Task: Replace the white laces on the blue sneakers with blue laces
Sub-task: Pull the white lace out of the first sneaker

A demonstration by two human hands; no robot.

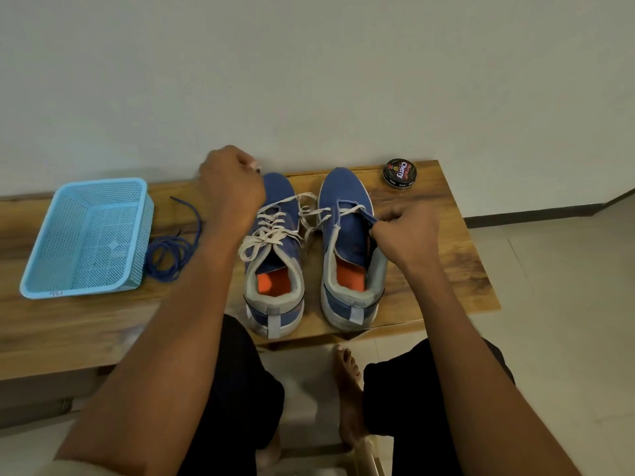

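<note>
On the bench, right fingers (379, 231) pinch the right sneaker's (350, 249) eyelet flap; left curl closed.

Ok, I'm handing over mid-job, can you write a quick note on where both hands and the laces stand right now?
Left hand: fist raised above the toe of the left sneaker, grip closed on what looks like a lace end; unclear which lace.
Right hand: pinches the eyelet flap of the right sneaker.
White laces: left sneaker fully laced; right sneaker mostly unlaced, only the top rows threaded.
Blue lace: coiled on the bench between the basket and the left sneaker, unused.
Left: finish unlacing both, thread blue.
</note>
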